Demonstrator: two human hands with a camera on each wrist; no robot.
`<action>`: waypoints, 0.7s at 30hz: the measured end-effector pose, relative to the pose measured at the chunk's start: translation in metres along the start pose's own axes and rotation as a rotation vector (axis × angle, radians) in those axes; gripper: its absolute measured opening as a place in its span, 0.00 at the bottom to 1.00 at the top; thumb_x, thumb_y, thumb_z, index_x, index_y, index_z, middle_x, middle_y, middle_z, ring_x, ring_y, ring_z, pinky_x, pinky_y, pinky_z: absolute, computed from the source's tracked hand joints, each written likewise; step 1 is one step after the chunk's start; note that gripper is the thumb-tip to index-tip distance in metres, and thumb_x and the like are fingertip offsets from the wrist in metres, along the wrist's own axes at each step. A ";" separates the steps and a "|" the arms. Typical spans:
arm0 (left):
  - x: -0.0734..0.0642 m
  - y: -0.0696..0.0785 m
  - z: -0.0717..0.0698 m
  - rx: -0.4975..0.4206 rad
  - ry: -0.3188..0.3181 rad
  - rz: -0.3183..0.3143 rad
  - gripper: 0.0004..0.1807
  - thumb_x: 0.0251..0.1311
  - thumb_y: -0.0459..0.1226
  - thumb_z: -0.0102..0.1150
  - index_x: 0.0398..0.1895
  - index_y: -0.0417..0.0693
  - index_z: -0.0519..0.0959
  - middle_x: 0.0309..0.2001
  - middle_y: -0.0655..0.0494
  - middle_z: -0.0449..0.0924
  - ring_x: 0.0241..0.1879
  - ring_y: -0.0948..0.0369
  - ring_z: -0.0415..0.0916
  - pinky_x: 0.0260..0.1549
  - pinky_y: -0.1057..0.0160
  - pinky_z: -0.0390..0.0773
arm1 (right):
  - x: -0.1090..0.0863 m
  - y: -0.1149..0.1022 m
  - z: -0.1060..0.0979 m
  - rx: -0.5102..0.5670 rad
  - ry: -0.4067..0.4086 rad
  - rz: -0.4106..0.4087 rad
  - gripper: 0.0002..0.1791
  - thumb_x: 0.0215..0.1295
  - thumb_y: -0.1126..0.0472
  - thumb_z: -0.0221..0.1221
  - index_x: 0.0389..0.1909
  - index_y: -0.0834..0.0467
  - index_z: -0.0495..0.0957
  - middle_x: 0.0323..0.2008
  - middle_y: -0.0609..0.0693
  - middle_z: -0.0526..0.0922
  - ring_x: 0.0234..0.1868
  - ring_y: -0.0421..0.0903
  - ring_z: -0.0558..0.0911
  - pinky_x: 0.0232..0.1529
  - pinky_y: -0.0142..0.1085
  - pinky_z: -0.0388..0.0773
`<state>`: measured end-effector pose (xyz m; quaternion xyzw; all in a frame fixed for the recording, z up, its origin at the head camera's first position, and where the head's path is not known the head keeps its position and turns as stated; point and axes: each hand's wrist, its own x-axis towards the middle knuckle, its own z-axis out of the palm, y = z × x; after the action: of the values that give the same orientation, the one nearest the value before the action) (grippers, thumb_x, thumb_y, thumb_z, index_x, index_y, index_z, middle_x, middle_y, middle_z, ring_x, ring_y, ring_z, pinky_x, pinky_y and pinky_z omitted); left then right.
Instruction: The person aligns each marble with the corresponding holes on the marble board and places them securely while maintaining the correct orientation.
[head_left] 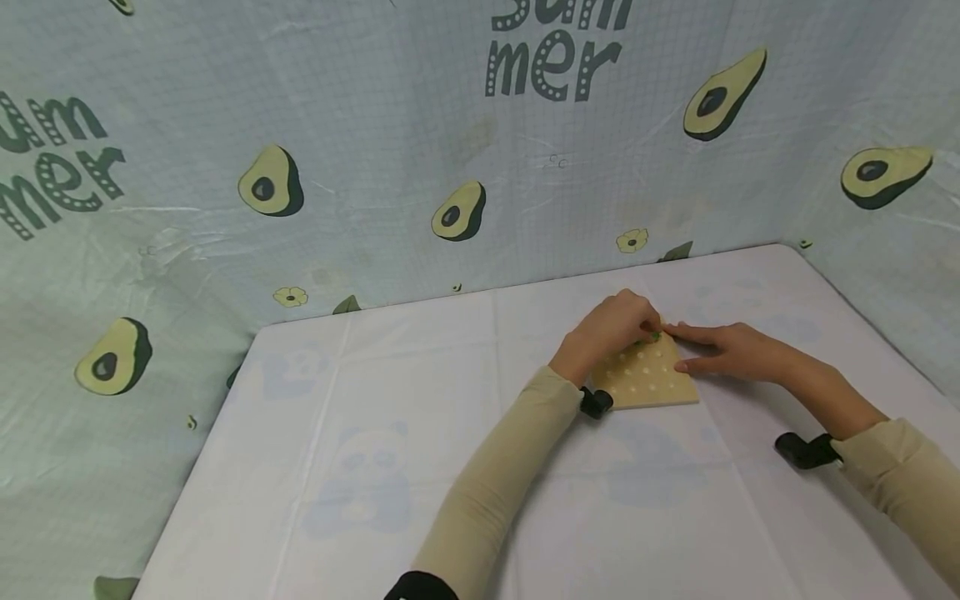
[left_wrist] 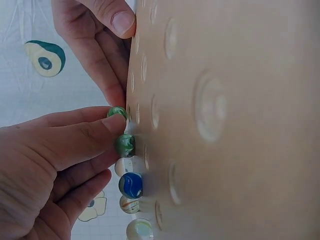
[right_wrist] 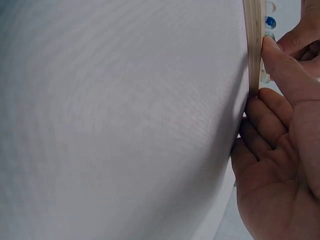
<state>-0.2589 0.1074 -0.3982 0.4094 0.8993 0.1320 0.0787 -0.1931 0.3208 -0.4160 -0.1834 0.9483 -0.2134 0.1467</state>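
A pale wooden board with rows of round hollows lies flat on the table. My left hand is over its far part, and in the left wrist view the thumb and forefinger pinch a green marble at the board's surface. Just beside it sits another green marble. Further along are a blue marble and a few clear ones, including a clear marble. My right hand touches the board's right side with fingers mostly straight, its thumb on the top edge. The layered board edge shows in the right wrist view.
A white tablecloth with faint panda prints covers the table. Behind and to the sides hangs a pale curtain printed with avocados. A dark wrist camera sits by the board's left corner, another camera under the right wrist.
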 end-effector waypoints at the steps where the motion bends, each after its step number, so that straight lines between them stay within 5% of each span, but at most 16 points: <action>1: 0.000 0.000 0.000 0.007 -0.001 0.004 0.11 0.65 0.40 0.67 0.49 0.55 0.89 0.51 0.66 0.86 0.48 0.72 0.78 0.44 0.79 0.73 | 0.000 0.000 0.000 -0.001 0.000 0.000 0.46 0.66 0.33 0.61 0.78 0.53 0.61 0.73 0.68 0.61 0.69 0.74 0.64 0.58 0.66 0.70; 21: -0.002 0.005 -0.008 -0.008 -0.045 0.019 0.12 0.68 0.37 0.65 0.52 0.54 0.88 0.51 0.65 0.86 0.46 0.72 0.78 0.43 0.78 0.73 | -0.003 -0.005 0.000 0.022 0.010 0.003 0.46 0.66 0.35 0.62 0.77 0.56 0.62 0.73 0.68 0.61 0.71 0.73 0.63 0.61 0.67 0.68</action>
<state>-0.2561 0.1075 -0.3887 0.4206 0.8928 0.1270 0.0993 -0.1895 0.3179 -0.4129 -0.1792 0.9470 -0.2244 0.1441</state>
